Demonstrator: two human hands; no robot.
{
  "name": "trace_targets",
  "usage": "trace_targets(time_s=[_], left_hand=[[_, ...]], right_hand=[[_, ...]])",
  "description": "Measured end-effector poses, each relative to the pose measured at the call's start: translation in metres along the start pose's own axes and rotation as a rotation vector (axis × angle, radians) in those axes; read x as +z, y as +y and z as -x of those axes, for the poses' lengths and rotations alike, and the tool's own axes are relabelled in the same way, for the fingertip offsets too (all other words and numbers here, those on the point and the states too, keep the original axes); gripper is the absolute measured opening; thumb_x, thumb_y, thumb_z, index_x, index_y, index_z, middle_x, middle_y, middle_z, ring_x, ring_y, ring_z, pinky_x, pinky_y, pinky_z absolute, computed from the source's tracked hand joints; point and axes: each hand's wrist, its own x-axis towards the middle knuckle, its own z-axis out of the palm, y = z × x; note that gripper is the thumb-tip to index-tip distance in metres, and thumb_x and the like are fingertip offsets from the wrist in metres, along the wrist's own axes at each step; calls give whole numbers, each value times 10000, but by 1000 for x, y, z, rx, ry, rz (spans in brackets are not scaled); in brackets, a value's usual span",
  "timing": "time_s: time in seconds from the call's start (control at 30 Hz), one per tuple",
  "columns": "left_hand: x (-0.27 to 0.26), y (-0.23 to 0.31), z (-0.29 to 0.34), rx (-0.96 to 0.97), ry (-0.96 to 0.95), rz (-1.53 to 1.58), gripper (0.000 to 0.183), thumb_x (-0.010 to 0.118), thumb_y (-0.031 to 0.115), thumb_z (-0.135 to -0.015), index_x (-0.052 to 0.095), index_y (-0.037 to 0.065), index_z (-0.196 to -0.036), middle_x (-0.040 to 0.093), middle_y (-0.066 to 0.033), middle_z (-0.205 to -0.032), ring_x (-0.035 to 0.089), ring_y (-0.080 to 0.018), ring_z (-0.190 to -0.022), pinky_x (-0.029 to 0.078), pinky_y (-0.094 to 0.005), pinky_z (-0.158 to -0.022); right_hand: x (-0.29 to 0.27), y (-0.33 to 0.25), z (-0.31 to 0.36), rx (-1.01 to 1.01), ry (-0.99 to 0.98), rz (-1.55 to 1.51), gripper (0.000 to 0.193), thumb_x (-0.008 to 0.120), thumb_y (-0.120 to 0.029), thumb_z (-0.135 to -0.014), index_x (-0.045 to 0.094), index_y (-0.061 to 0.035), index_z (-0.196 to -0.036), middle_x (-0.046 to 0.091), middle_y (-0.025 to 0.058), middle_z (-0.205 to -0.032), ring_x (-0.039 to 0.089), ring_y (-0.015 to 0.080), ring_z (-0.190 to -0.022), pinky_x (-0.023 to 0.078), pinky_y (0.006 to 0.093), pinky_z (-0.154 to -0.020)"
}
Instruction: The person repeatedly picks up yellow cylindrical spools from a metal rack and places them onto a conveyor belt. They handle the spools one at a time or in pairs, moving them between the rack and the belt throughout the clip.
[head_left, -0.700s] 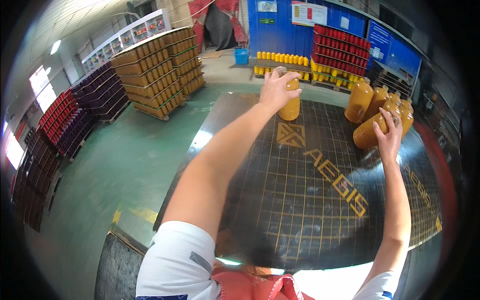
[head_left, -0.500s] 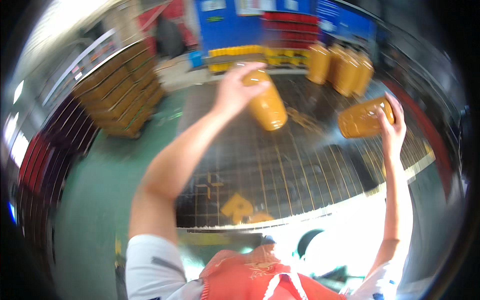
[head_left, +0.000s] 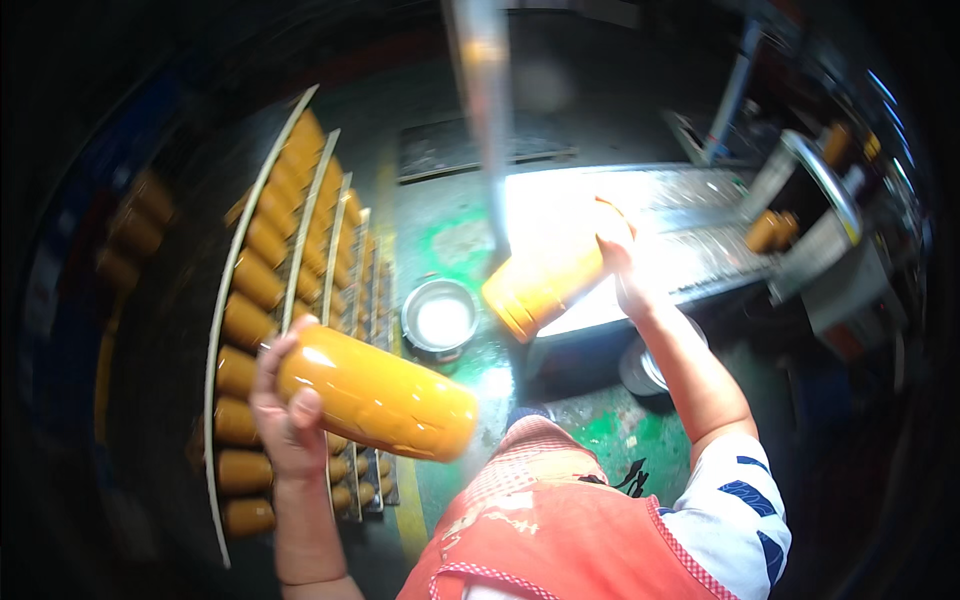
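Observation:
My left hand is closed around one end of a glossy orange-brown jar. That jar lies tilted on its side in the air, its far end toward the middle of the view. Farther off and to the right, my right hand grips a second orange-brown jar by its upper end, the other end slanting down to the left. Strong glare washes out part of this second jar. Just beyond my left hand stands a rack with several levels of similar jars.
A metal pot stands on the green floor between rack and bench. The brightly lit bench extends to the right, with small orange jars near a machine frame. A bucket sits under its edge. A blurred post rises ahead.
I have turned from the dark slatted surface with standing jars toward the rack and the lit bench. Both hands still hold their jars; the left one is now lower and nearer.

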Motion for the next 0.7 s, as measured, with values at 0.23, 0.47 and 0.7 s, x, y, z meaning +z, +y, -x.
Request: trace_targets(time_s=[0.23, 0.47, 0.7], left_hand=[[275, -211, 9, -746, -523, 552, 691, 768, 387, -833, 503, -7, -1335, 593, -212, -1328, 628, -263, -1133, 536, -395, -964], [515, -367, 22, -1462, -609, 586, 524, 437, 471, -990, 537, 72, -1315, 652, -221, -1189, 651, -329, -994, 552, -457, -839], [619, -404, -7, -1847, -368, 554, 527, 337, 547, -1005, 597, 139, -1215, 641, -223, -1133, 625, -404, -974, 542, -494, -804]], right_hand=[[-279, 90, 84, 469, 482, -376, 537, 630, -362, -921, 547, -104, -1384, 630, 87, -1227, 605, 230, -1153, 488, 397, -1017], [-452, 220, 94, 755, 670, -785, 484, 558, -437, -920, 600, -129, -1291, 620, 91, -1206, 608, 268, -1111, 488, 434, -993], [-522, 357, 122, 575, 312, -337, 338, 553, -245, -1019, 591, -13, -1262, 633, 95, -1266, 628, 226, -1152, 526, 393, -980]])
